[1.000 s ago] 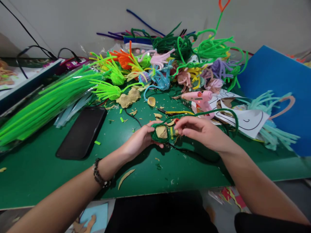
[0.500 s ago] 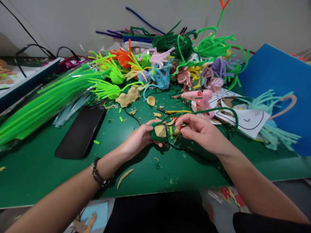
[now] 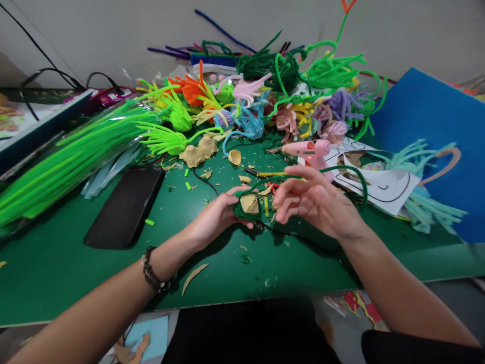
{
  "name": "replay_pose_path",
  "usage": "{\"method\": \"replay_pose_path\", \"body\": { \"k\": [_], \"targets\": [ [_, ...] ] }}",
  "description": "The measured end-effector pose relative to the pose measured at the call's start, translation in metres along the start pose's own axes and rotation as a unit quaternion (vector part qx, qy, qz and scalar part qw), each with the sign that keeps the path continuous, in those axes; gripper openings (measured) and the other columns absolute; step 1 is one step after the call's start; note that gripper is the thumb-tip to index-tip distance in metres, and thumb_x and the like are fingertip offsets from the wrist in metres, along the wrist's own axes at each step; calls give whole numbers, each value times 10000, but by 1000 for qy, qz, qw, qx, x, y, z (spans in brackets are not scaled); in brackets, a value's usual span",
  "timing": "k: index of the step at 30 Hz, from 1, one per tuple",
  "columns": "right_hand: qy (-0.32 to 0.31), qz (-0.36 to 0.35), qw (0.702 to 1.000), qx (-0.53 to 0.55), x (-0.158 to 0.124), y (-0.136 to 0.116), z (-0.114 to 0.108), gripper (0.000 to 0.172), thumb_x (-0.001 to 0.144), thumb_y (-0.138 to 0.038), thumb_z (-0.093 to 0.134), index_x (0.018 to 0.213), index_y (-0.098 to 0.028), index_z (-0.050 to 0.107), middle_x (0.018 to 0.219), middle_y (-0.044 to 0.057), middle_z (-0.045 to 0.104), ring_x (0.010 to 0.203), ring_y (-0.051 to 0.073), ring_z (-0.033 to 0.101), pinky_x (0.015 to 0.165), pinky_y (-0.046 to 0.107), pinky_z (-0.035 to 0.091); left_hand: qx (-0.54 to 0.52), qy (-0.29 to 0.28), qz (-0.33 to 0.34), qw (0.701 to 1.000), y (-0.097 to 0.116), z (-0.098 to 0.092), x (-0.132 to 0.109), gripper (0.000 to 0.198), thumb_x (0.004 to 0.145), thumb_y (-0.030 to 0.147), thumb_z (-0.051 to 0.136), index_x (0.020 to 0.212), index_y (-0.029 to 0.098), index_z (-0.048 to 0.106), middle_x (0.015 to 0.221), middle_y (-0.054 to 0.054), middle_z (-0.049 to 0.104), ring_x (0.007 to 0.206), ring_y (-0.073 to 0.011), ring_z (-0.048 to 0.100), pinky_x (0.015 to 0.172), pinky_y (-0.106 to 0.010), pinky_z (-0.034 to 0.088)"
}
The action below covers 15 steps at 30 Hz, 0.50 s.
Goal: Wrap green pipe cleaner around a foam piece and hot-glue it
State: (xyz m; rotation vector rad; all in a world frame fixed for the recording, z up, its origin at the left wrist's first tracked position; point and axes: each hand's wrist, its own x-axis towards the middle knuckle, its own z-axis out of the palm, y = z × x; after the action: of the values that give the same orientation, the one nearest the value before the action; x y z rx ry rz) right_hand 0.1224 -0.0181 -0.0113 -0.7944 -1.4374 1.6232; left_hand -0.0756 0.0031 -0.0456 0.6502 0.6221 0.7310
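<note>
Between the fingers of my left hand is a tan, rough lump wrapped around its sides with dark green pipe cleaner. From its top, a long free end of that pipe cleaner runs right, passes behind my right hand and curls down beyond it. My right hand hovers just right of the lump with its fingers apart and loosely bent, and I see nothing gripped in it. Behind it lies a pink hot glue gun. Tan scraps and a yellow-handled tool are scattered behind the lump.
A black phone and a bag of bright green pipe cleaners lie left on the green table. Several coloured pipe-cleaner bundles are heaped at the back. Right are paper cutouts and a blue board.
My right hand has opened: its thumb and fingers, pinched together before, are now spread and raised slightly. My left hand keeps the wrapped lump in the same place.
</note>
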Motion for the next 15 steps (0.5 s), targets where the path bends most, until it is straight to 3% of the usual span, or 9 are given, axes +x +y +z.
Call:
{"method": "replay_pose_path", "body": {
  "k": [3,6,11,15],
  "targets": [
    [-3,19,1000,3,-1,-4,1,462,796,-586,405,1169,-316,363,820,-19,614,452,87,573,438,229,448,-7,-7,7,1000,1,1,0,281,708,206,435,961,137,536,889,-67,645,695,-174,564,584,-293,440],
    [31,57,998,-27,-1,-6,1,573,791,-672,240,1212,-293,325,792,-6,621,308,44,445,332,203,346,-35,-59,5,998,2,2,-2,297,704,218,426,962,144,553,936,-75,649,707,-176,571,599,-298,438],
    [56,85,994,-49,0,-4,2,650,842,-542,-113,1180,-259,365,684,-14,596,256,23,351,336,199,283,-52,-168,-9,984,3,2,-6,333,696,262,430,961,145,594,1040,-99,634,590,-143,554,572,-298,414],
    [69,68,993,-73,0,-4,2,612,851,-540,-62,1048,-247,437,577,-40,529,244,19,295,348,206,256,-60,-156,4,986,4,1,-5,299,681,256,450,914,153,608,1016,-96,649,625,-157,561,577,-294,422]
  ]
}}
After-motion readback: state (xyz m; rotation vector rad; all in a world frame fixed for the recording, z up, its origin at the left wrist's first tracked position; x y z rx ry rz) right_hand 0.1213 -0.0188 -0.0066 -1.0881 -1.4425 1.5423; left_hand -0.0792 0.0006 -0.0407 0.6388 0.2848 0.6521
